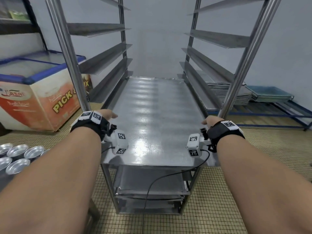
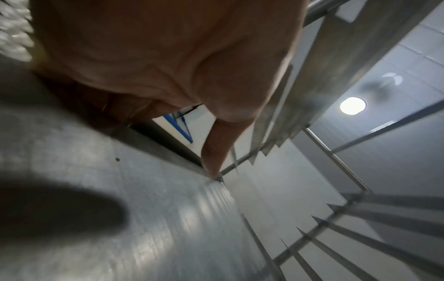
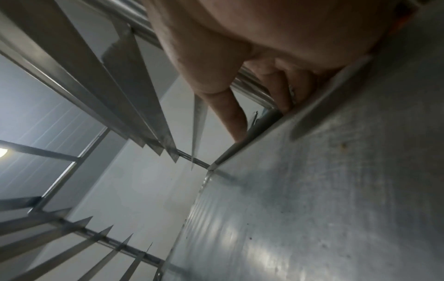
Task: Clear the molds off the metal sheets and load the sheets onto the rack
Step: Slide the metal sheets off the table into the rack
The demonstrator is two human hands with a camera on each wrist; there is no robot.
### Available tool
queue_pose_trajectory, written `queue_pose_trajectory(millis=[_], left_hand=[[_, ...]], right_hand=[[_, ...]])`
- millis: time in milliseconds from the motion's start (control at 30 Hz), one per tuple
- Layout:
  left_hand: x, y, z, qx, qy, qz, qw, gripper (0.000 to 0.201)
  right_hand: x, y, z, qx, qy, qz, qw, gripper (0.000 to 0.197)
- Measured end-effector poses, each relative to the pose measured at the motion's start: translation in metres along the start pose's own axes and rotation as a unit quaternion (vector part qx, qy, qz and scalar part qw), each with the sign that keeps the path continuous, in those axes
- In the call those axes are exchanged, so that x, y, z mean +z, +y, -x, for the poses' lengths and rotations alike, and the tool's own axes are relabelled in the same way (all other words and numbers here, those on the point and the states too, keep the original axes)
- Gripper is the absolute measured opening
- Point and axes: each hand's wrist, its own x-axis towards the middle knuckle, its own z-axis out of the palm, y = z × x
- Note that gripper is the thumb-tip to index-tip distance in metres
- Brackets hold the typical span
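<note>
From the head camera, a big metal sheet [image 1: 157, 119] lies flat on the rails of the tall rack [image 1: 72, 53], with its near end sticking out toward the person. The left hand [image 1: 105, 114] holds the sheet's left edge and the right hand [image 1: 211, 120] holds its right edge. Only the thumbs show on top; the wrist bands hide the rest. Shiny round molds [image 1: 16, 156] sit in rows at the bottom left, cut off by the arm and the picture edge. More sheets are on the low rails of the rack, partly hidden.

From the left wrist camera, the palm fills the top. The thumb [image 2: 216, 148] points along the sheet's edge; the other fingers are dark and blurry under it.

From the right wrist camera, the fingers [image 3: 281, 89] curl under the sheet's edge, and the thumb [image 3: 230, 114] lies on its rim.
</note>
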Motion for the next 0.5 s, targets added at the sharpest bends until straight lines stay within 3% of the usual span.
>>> queue_pose_trajectory(millis=[100, 233, 300, 367, 500], left_hand=[[-0.001, 0.008, 0.032, 0.050, -0.035, 0.018, 0.998, 0.066], [0.005, 0.001, 0.066, 0.091, -0.095, -0.067, 0.989, 0.079], [0.010, -0.010, 0.077, 0.114, -0.110, -0.116, 0.981, 0.084], [0.016, -0.025, 0.087, 0.156, -0.107, -0.164, 0.968, 0.087], [0.031, -0.061, 0.102, 0.243, -0.081, -0.211, 0.943, 0.094]], right_hand=[[-0.009, -0.012, 0.014, -0.025, 0.019, -0.030, 0.999, 0.048], [-0.004, -0.017, 0.055, 0.001, 0.007, -0.164, 0.986, 0.060], [0.005, -0.015, 0.079, -0.006, 0.001, -0.226, 0.974, 0.055], [0.018, -0.012, 0.115, -0.043, -0.004, -0.217, 0.975, 0.053], [0.046, -0.007, 0.159, -0.138, -0.016, -0.072, 0.988, 0.080]])
